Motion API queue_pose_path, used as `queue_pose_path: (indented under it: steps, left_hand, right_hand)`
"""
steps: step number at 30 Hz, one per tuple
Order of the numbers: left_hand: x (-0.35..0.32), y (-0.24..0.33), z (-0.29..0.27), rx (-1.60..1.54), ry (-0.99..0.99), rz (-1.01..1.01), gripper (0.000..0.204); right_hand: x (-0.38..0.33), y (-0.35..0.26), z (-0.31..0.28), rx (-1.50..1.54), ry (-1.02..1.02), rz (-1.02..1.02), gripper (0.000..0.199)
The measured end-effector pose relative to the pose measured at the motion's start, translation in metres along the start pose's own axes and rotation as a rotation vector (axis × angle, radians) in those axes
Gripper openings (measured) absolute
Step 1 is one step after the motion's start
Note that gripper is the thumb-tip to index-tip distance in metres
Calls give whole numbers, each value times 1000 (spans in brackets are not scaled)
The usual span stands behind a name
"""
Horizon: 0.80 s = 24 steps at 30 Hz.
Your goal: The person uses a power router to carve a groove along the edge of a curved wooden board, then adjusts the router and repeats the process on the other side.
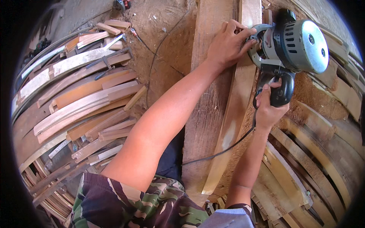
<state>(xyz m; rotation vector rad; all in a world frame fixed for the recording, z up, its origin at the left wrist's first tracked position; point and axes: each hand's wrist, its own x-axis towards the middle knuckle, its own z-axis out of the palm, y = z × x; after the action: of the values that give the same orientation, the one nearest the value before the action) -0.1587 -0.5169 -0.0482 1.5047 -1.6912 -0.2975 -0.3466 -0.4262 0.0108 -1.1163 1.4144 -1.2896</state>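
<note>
Sawdust-strewn ground separates stacked timber at left from the plank. Your right hand is closed around the handle of the power tool, positioned far right, partly over the pale wood strip. Your left hand, fingers bent, meets the tool's left edge; whether it grips cannot be told.
</note>
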Motion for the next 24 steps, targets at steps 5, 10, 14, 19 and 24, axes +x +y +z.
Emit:
queue_pose_path:
  steps: [5,10,14,19,24]
  left_hand:
    - [2,-2,5,-47,17,-25,29]
    - [2,-1,7,-37,1,-51,29]
    - [3,0,5,-19,19,-15,31]
    - [3,-3,7,-13,24,1,33]
    - [5,0,6,11,30,12,33]
  right_hand:
    - [6,-4,1,-22,13,16,25]
    - [7,-5,2,-42,1,21,27]
    - [6,-4,3,-7,-7,7,28]
    - [6,-8,5,0,-21,10,27]
    - [6,-6,3,15,-41,25,28]
